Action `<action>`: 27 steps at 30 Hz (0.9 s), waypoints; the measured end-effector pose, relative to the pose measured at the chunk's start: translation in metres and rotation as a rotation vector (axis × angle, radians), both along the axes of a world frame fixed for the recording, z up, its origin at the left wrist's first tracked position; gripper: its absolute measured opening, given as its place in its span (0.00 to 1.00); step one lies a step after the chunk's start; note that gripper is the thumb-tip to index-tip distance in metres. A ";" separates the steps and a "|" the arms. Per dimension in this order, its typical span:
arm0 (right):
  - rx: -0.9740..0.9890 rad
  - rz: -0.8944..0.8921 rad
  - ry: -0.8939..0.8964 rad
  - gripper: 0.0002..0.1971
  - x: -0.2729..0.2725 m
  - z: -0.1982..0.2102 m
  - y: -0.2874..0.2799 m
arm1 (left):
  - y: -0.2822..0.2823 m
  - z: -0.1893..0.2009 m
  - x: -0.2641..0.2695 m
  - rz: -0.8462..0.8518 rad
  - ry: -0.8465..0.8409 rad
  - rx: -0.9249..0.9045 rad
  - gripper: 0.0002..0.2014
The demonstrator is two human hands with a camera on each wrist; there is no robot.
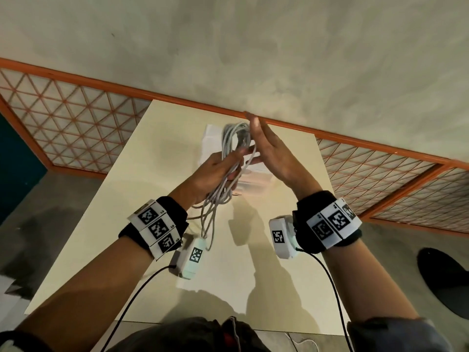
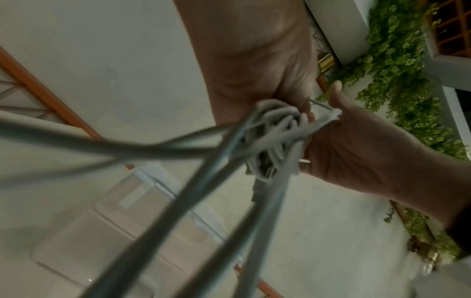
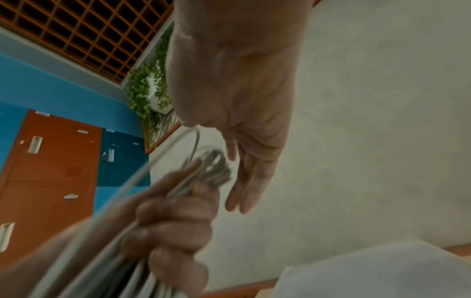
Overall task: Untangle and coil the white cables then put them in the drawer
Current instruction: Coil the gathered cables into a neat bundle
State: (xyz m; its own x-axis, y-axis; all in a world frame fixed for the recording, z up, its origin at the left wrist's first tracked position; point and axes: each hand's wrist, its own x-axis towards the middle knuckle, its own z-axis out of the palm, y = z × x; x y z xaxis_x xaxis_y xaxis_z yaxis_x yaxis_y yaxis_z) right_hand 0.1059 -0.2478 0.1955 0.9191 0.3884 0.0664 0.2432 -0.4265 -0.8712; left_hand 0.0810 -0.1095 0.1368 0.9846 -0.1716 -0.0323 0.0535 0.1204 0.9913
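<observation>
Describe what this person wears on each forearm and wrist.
Both forearms are bare. Each wrist carries a black fabric band with white blocks printed with black square-patterned markers, plus a white box-shaped camera unit trailing a thin black cable.

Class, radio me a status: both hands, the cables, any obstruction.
Left hand grips white cable bundle, loops hanging. Right hand flat, fingers straight beside bundle. Drawer unit behind. Nothing blocking.

Black wristbands (image 1: 308, 207) with white coded marker blocks (image 1: 155, 227), thin black cables (image 1: 132, 298).
</observation>
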 end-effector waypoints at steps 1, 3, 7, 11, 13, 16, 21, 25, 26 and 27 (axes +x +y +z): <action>-0.004 0.001 -0.026 0.23 0.001 -0.002 0.004 | -0.002 0.002 -0.001 -0.025 0.003 0.000 0.24; -0.002 -0.021 -0.131 0.19 0.006 -0.007 0.006 | -0.003 0.004 -0.003 -0.087 0.026 -0.002 0.22; -0.067 -0.007 -0.367 0.14 0.012 -0.017 -0.002 | 0.001 0.006 -0.007 -0.270 0.120 -0.086 0.17; -0.191 0.051 -0.485 0.14 0.013 -0.015 -0.008 | 0.001 0.004 -0.008 -0.366 0.137 -0.088 0.18; -0.266 0.061 -0.506 0.13 0.014 -0.012 -0.011 | 0.002 0.004 -0.007 -0.412 0.123 -0.080 0.17; -0.353 0.052 -0.462 0.15 0.012 -0.007 -0.012 | 0.003 0.004 -0.006 -0.461 0.071 -0.065 0.18; -0.344 -0.006 -0.365 0.19 0.014 -0.004 -0.011 | -0.001 0.002 -0.008 -0.545 0.063 -0.074 0.20; -0.325 -0.054 -0.344 0.22 0.014 -0.007 -0.010 | -0.004 0.003 -0.009 -0.546 0.052 -0.030 0.18; -0.296 -0.058 -0.341 0.22 0.013 -0.009 -0.010 | -0.006 0.003 -0.009 -0.519 0.052 -0.009 0.18; -0.240 -0.060 -0.339 0.21 0.014 -0.013 -0.011 | -0.008 0.004 -0.009 -0.472 0.052 0.017 0.17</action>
